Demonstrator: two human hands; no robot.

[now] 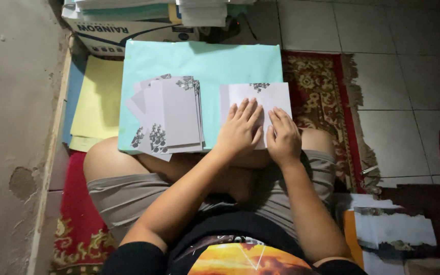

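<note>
Head view: hands (260,133) flat on white card (273,97)

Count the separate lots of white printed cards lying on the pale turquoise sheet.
2: a fanned pile of white ornament-printed cards left of the hands, and one folded white card under both hands; the pile's card number is hidden.

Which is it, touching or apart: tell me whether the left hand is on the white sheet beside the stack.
Touching. The head view shows the left hand lying flat, fingers spread, on the white sheet, with no gap; the right hand presses it too.
</note>
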